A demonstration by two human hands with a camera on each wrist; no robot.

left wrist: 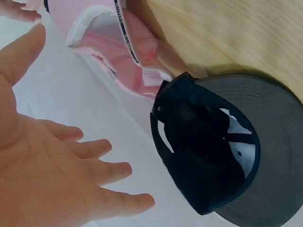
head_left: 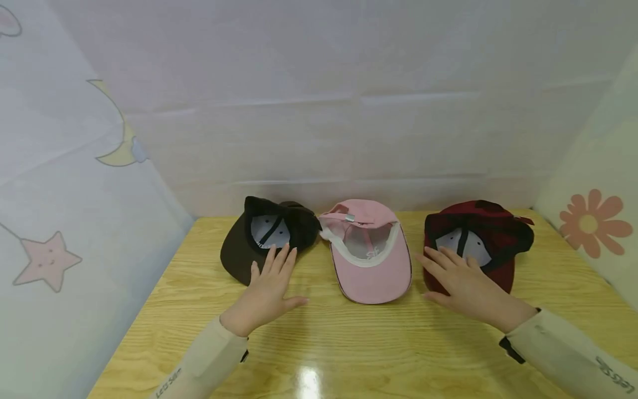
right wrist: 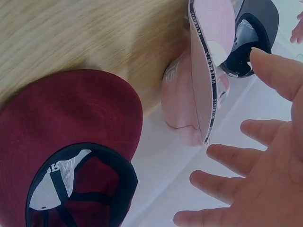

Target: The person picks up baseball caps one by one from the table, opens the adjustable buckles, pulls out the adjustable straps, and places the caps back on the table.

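Note:
Three caps lie upside down in a row at the back of the table, their insides showing. The black cap (head_left: 236,252) is on the left, the pink cap (head_left: 374,280) in the middle, the dark red cap (head_left: 503,275) on the right. My left hand (head_left: 264,293) hovers with fingers spread in front of the black cap, apart from it in the left wrist view. My right hand (head_left: 466,285), fingers also spread, is above the front of the dark red cap and holds nothing. The right wrist view shows a gap between that hand and the dark red cap (right wrist: 94,104).
The wooden table (head_left: 339,349) runs up to a pale cloth backdrop (head_left: 324,133) behind the caps. Cloth side walls stand left and right, printed with a star (head_left: 47,260), a moon and a flower (head_left: 595,223). The black and pink caps touch or nearly touch.

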